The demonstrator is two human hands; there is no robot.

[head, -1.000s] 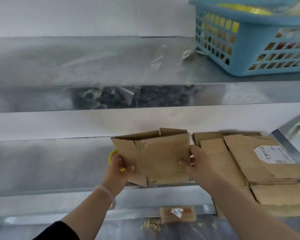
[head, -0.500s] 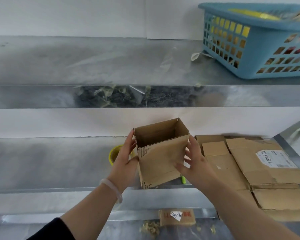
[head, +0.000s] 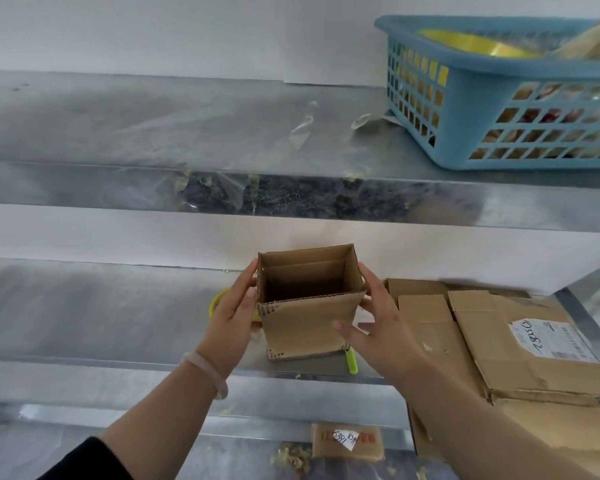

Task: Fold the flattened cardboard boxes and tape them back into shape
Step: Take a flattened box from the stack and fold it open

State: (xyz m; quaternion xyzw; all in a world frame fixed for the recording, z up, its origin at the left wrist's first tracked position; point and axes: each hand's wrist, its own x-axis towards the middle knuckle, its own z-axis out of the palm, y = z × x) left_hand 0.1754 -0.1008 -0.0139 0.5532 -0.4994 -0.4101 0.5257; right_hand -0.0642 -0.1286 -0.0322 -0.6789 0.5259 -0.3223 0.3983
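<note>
A small brown cardboard box stands upright on the metal shelf, squared into an open-topped tube. My left hand presses flat against its left wall with straight fingers. My right hand presses the right wall, fingers spread and thumb reaching across the front. A yellow tape roll lies just behind my left hand, mostly hidden. Several flattened cardboard boxes are stacked to the right; the top one carries a white label.
A yellow-green pen-like tool lies at the shelf's front edge by the box. A blue plastic basket holding tape rolls sits on the upper shelf at right. A small labelled carton and cardboard scraps lie on the lower shelf.
The flat cardboard has been opened into a square box and set upright on the shelf. Both hands moved from gripping its edges to pressing its two side walls.
</note>
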